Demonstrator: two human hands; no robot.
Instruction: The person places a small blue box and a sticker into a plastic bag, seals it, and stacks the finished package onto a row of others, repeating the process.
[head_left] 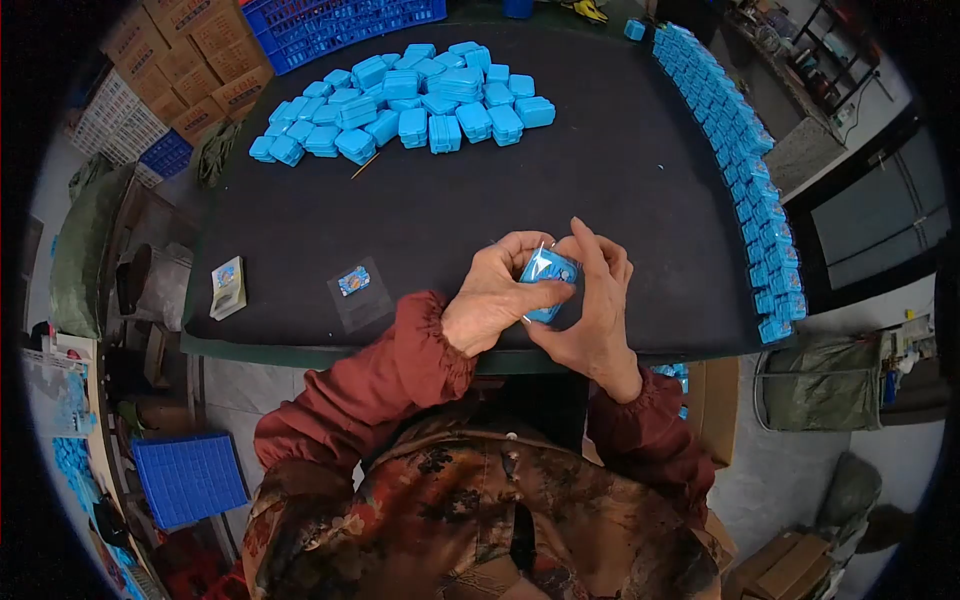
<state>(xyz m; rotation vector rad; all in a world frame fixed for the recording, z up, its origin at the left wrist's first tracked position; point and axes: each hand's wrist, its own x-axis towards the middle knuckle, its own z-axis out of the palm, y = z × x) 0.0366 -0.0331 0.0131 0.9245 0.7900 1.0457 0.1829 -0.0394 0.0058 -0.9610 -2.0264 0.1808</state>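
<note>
Near the front edge of the dark table, my left hand [495, 295] grips a small blue case [548, 268] with a clear, shiny film on it, thumb across its face. My right hand [598, 310] is at the case's right side, its thumb near the lower edge and its fingers raised and curved around the upper right. Whether the right fingertips press on the case is hard to tell. To the left lies a clear sheet [374, 304] with a small printed picture [354, 281] on it. A stack of printed cards [228, 288] sits farther left.
A heap of blue cases [402, 95] covers the table's far side. Rows of blue cases [740, 170] line the right edge. A thin brown stick [365, 166] lies before the heap. Beyond the table stand a blue crate [340, 25] and cardboard boxes [190, 55].
</note>
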